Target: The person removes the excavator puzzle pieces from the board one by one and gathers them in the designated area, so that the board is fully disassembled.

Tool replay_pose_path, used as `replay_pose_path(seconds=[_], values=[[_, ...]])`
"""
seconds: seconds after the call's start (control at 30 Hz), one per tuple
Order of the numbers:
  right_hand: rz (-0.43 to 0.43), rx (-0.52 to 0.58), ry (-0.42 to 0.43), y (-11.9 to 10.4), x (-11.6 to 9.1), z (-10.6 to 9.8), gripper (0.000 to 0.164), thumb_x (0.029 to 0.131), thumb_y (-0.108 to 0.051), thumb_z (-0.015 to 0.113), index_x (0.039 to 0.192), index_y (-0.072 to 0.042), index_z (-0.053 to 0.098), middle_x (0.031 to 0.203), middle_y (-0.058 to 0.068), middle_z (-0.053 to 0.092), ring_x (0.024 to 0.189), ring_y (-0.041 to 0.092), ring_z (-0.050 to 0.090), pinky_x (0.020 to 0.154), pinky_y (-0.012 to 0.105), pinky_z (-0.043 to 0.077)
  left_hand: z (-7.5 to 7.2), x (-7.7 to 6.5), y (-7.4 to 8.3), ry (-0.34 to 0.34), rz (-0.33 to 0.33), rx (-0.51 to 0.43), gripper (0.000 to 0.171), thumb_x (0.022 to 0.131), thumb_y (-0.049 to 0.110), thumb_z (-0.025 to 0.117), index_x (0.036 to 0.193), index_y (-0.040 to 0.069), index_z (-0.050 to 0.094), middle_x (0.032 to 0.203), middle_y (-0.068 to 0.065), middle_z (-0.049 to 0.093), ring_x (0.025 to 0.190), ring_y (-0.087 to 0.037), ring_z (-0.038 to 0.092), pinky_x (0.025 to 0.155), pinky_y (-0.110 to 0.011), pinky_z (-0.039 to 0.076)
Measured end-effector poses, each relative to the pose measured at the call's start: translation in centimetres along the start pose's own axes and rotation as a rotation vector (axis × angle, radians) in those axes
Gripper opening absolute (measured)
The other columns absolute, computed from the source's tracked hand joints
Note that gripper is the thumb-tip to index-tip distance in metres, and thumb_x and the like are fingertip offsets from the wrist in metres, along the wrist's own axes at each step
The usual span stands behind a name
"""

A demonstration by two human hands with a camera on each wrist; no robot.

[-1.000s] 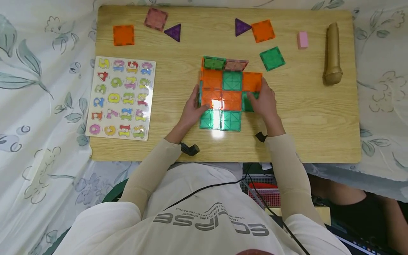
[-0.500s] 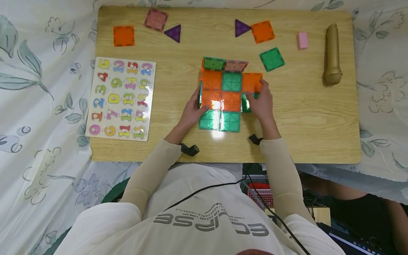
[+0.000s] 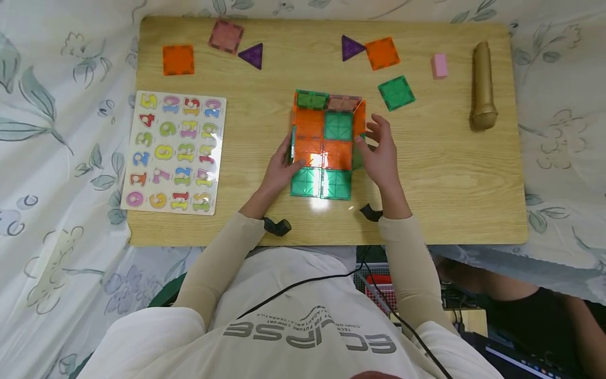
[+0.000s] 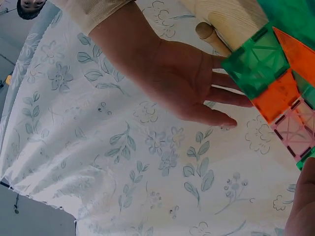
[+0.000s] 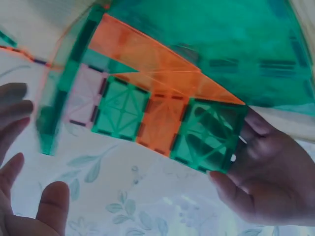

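Left hand grips the tile structure at its left side; right hand is loose, fingers apart, beside its right side, contact I can't tell from my feed. Structure is mid-worktop. Number board left; loose tiles beyond; pink block, tan cylinder far right.

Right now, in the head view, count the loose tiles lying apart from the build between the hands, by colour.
Orange squares: 2
Purple triangles: 2
Green square: 1
Pink square: 1
Total: 6
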State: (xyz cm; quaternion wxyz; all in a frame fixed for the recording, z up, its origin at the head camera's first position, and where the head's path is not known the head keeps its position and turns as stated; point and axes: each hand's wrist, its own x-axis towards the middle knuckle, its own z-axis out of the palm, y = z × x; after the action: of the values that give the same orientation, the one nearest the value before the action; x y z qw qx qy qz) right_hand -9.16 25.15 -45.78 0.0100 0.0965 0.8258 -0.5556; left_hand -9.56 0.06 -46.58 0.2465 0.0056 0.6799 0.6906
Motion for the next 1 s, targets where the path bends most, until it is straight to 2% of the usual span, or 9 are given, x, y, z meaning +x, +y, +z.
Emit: replay_pose_path(seconds=[0.17,0.27,0.37,0.53,0.67,0.73,0.83,0.9,1.0], values=[[-0.012,-0.036,-0.045,-0.3,0.0,0.6,0.059,0.097,-0.021,0.059,0.149,-0.009,0.032,0.143,0.014,0.044,0.123,0.028,0.048,0.099,0.046,0.041,-0.4,0.2,-1.1,0.005,0.001,-0.009,0.075,0.096,0.006,0.057,0.156,0.009,0.012,0.161,-0.009,0.012,0.146,-0.016,0.011,0.114,-0.028,0.018],[-0.061,-0.171,-0.050,-0.6,0.8,0.2,0.055,0.097,-0.020,0.058,0.145,-0.004,0.039,0.142,0.018,0.043,0.126,0.033,0.043,0.102,0.047,0.036,-0.6,0.7,-2.4,0.013,0.009,-0.025,0.075,0.096,0.004,0.057,0.157,0.012,0.013,0.161,-0.007,0.012,0.146,-0.016,0.010,0.114,-0.029,0.017],[-0.115,-0.392,-0.087,-1.4,2.7,-0.4,0.050,0.097,-0.020,0.058,0.141,0.000,0.046,0.141,0.021,0.042,0.128,0.038,0.038,0.104,0.050,0.032,-0.6,1.1,-3.4,0.029,0.016,-0.020,0.075,0.097,0.004,0.057,0.157,0.016,0.013,0.161,-0.004,0.013,0.146,-0.013,0.011,0.114,-0.028,0.017],[-0.102,-0.717,-0.279,-3.2,7.3,-0.8,0.054,0.099,-0.030,0.054,0.144,-0.002,0.043,0.144,0.026,0.037,0.129,0.047,0.036,0.100,0.061,0.035,-0.5,1.2,-3.8,0.042,0.020,0.006,0.076,0.097,0.005,0.058,0.157,0.017,0.014,0.161,-0.002,0.012,0.145,-0.012,0.011,0.114,-0.026,0.017],[-0.060,-0.863,-0.419,-4.2,10.6,-0.3,0.067,0.099,-0.048,0.049,0.149,-0.005,0.037,0.146,0.027,0.034,0.128,0.051,0.034,0.097,0.064,0.036,-0.4,1.4,-3.8,0.022,0.032,-0.014,0.076,0.097,0.004,0.057,0.157,0.015,0.013,0.162,-0.003,0.010,0.146,-0.012,0.009,0.114,-0.026,0.015],[-0.045,-0.900,-0.464,-4.5,11.9,0.1,0.073,0.096,-0.056,0.048,0.148,-0.005,0.039,0.145,0.026,0.039,0.126,0.049,0.039,0.096,0.062,0.039,-0.4,1.5,-3.7,0.009,0.039,-0.031,0.075,0.097,0.002,0.056,0.157,0.014,0.012,0.161,-0.005,0.010,0.146,-0.014,0.008,0.114,-0.026,0.015],[-0.030,-0.940,-0.517,-4.4,13.1,0.6,0.072,0.094,-0.060,0.048,0.137,-0.003,0.054,0.131,0.021,0.056,0.109,0.041,0.054,0.086,0.055,0.047,-0.3,1.2,-2.9,-0.008,0.033,-0.049,0.076,0.096,0.000,0.056,0.156,0.010,0.011,0.161,-0.008,0.009,0.146,-0.016,0.008,0.114,-0.027,0.016],[-0.034,-0.957,-0.528,-4.3,13.4,1.0,0.064,0.095,-0.058,0.049,0.121,-0.002,0.066,0.109,0.018,0.066,0.089,0.035,0.059,0.072,0.047,0.049,-0.2,0.8,-2.2,-0.013,0.023,-0.048,0.076,0.096,0.000,0.056,0.156,0.008,0.011,0.161,-0.010,0.009,0.146,-0.017,0.009,0.114,-0.027,0.017],[-0.048,-0.969,-0.500,-4.1,13.4,1.3,0.050,0.098,-0.050,0.050,0.097,-0.005,0.071,0.078,0.010,0.061,0.069,0.027,0.051,0.058,0.038,0.041,-0.1,0.2,-1.1,-0.010,0.022,-0.039,0.075,0.095,-0.001,0.056,0.155,0.004,0.011,0.161,-0.013,0.011,0.146,-0.018,0.011,0.113,-0.026,0.018]])
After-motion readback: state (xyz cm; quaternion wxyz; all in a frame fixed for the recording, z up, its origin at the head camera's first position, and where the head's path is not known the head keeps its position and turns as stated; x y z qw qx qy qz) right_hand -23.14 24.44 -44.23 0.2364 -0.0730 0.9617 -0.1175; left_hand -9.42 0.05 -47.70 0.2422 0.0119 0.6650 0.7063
